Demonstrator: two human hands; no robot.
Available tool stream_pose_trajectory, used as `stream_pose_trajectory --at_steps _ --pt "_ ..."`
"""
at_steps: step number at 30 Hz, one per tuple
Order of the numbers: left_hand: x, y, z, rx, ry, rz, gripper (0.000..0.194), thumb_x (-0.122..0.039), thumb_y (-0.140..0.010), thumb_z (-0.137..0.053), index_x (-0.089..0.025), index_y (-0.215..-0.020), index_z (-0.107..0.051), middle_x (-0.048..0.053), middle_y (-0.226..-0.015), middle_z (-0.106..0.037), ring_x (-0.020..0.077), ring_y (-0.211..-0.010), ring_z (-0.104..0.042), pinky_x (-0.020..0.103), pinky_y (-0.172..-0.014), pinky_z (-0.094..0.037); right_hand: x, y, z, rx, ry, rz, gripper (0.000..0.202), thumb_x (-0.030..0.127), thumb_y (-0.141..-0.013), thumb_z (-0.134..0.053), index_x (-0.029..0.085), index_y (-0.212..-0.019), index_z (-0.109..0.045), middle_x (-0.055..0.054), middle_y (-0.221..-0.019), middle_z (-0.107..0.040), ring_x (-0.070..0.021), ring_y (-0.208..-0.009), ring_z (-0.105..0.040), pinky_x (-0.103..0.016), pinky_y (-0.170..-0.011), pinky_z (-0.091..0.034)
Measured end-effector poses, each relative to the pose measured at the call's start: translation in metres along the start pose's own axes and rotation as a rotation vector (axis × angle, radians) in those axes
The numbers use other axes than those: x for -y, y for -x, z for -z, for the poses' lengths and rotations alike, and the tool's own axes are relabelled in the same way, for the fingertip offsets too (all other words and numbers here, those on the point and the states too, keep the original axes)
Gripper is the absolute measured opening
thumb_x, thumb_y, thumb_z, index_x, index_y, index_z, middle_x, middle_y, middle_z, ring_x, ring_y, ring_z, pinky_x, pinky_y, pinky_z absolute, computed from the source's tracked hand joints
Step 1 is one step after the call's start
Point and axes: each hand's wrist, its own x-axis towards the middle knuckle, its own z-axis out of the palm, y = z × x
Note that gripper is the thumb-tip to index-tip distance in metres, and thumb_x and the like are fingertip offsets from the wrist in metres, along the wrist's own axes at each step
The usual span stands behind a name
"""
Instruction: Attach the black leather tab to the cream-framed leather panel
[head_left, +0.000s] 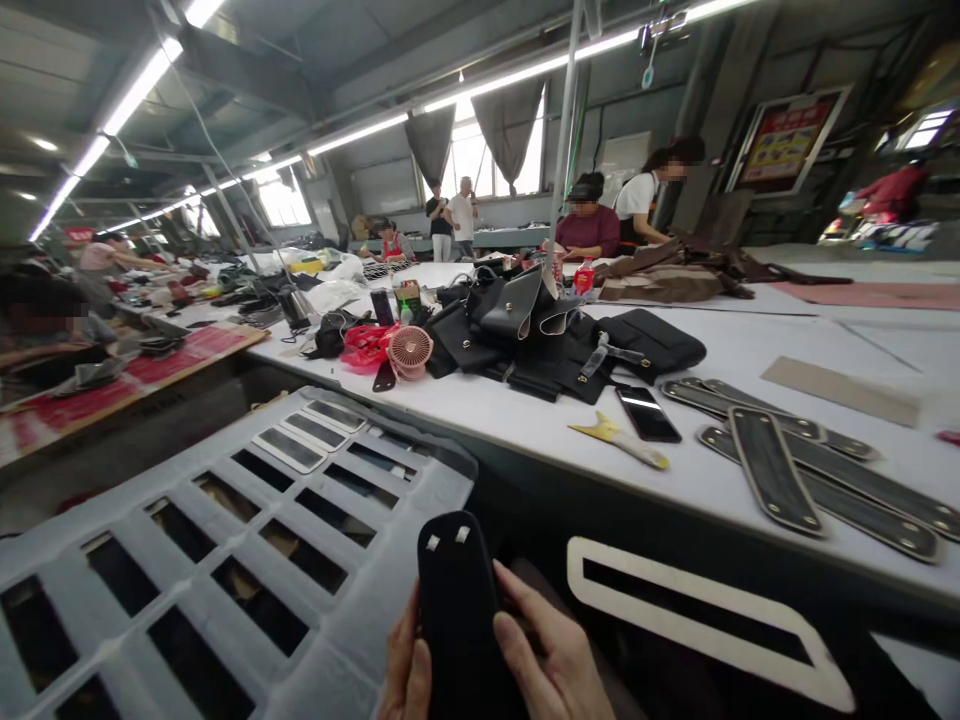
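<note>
Both my hands grip a long black strap-like piece (457, 610) with a rounded end, low in the middle of the view. Two small bright metal tabs (463, 534) show near its upper end. My left hand (405, 665) is closed along its left edge, fingers partly out of the frame. On the right edge, my right hand (551, 650) presses with thumb and fingers. A cream-coloured frame piece (622, 563) with a long slot lies to the right of my right hand. Left of my hands is a translucent plastic crate (345, 610) with rectangular openings, small dark rectangular pieces (292, 448) on its far end.
On the white table (480, 420) lie pale-edged black straps (772, 465), a phone (649, 413), a yellow-and-white tool (619, 440), a pink fan (410, 350) and heaped black bags (510, 310). People (589, 225) work farther back.
</note>
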Motion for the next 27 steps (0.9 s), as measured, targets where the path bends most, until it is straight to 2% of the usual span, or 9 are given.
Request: stream_pose_trajectory --at_steps 2,4,8,12,14,16,18,22,27 --pt "0.0 0.001 0.0 0.001 -0.037 -0.064 0.053 -0.065 -0.083 -0.057 -0.024 -0.114 -0.072 0.006 -0.119 -0.066 0.0242 -0.11 -0.062 0.029 -0.091 -0.052 -0.002 0.007 -0.006 -0.033 0.1 0.035 0.051 0.04 -0.094 -0.054 0.019 -0.141 -0.051 -0.011 -0.137 -0.058 -0.0283 -0.126 -0.056 -0.037 -0.105 -0.046" --pt "-0.003 0.004 -0.002 -0.003 -0.057 -0.124 0.05 -0.061 -0.083 -0.06 -0.022 -0.111 -0.074 0.006 -0.112 -0.066 0.0214 -0.101 -0.064 0.024 -0.081 -0.054 -0.007 0.009 -0.011 -0.049 0.171 0.056 0.052 0.037 -0.095 -0.052 0.016 -0.143 -0.047 -0.011 -0.139 -0.055 -0.028 -0.128 -0.053 -0.037 -0.107 -0.044" --pt "-0.007 0.008 -0.011 -0.036 -0.064 -0.136 0.048 -0.059 -0.078 -0.066 -0.02 -0.102 -0.076 0.006 -0.108 -0.066 0.0192 -0.088 -0.066 0.019 -0.062 -0.053 -0.008 0.003 -0.013 -0.033 0.215 0.067 0.049 0.034 -0.099 -0.043 0.012 -0.142 -0.049 -0.013 -0.138 -0.056 -0.0272 -0.126 -0.055 -0.034 -0.104 -0.047" --pt "-0.011 0.008 -0.017 -0.039 -0.112 -0.136 0.044 -0.057 -0.077 -0.068 -0.021 -0.101 -0.078 0.004 -0.105 -0.065 0.0182 -0.087 -0.064 0.021 -0.074 -0.052 -0.003 -0.002 -0.009 -0.053 0.175 0.07 0.043 0.035 -0.1 -0.04 0.015 -0.133 -0.058 -0.014 -0.124 -0.068 -0.0269 -0.108 -0.068 -0.029 -0.088 -0.056" --pt "-0.014 0.009 -0.019 -0.016 -0.101 -0.156 0.041 -0.053 -0.079 -0.069 -0.022 -0.103 -0.077 0.004 -0.104 -0.064 0.0179 -0.087 -0.063 0.021 -0.078 -0.052 -0.002 -0.003 -0.008 -0.081 0.148 0.033 0.04 0.039 -0.1 -0.04 0.016 -0.125 -0.063 -0.014 -0.113 -0.073 -0.0255 -0.092 -0.073 -0.026 -0.075 -0.058" --pt "-0.017 0.01 -0.022 0.003 -0.084 -0.186 0.037 -0.05 -0.08 -0.069 -0.023 -0.105 -0.077 0.003 -0.103 -0.063 0.018 -0.09 -0.063 0.021 -0.078 -0.051 -0.001 -0.003 -0.007 -0.105 0.119 -0.024 0.042 0.042 -0.099 -0.041 0.016 -0.122 -0.064 -0.014 -0.108 -0.074 -0.0242 -0.083 -0.074 -0.025 -0.069 -0.058" --pt "-0.019 0.01 -0.025 -0.003 -0.081 -0.216 0.035 -0.048 -0.082 -0.068 -0.023 -0.106 -0.077 0.003 -0.102 -0.064 0.0181 -0.091 -0.062 0.021 -0.079 -0.051 -0.001 -0.004 -0.005 -0.115 0.077 -0.068 0.046 0.045 -0.099 -0.042 0.016 -0.129 -0.06 -0.014 -0.112 -0.073 -0.0249 -0.088 -0.073 -0.026 -0.073 -0.058" --pt "-0.024 0.009 -0.031 0.012 -0.1 -0.256 0.038 -0.046 -0.083 -0.066 -0.022 -0.112 -0.074 0.005 -0.101 -0.063 0.0185 -0.09 -0.063 0.023 -0.079 -0.053 -0.009 -0.007 -0.001 -0.12 -0.012 -0.122 0.055 0.049 -0.096 -0.046 0.018 -0.141 -0.049 -0.013 -0.125 -0.067 -0.027 -0.113 -0.065 -0.03 -0.091 -0.055" --pt "-0.034 0.008 -0.038 0.068 -0.122 -0.231 0.03 -0.041 -0.083 -0.068 -0.023 -0.106 -0.077 0.004 -0.093 -0.062 0.0152 -0.078 -0.063 0.02 -0.069 -0.053 -0.026 -0.008 0.004 -0.14 0.003 -0.19 0.057 0.056 -0.091 -0.052 0.017 -0.132 -0.059 -0.014 -0.123 -0.068 -0.0293 -0.111 -0.066 -0.033 -0.093 -0.055"
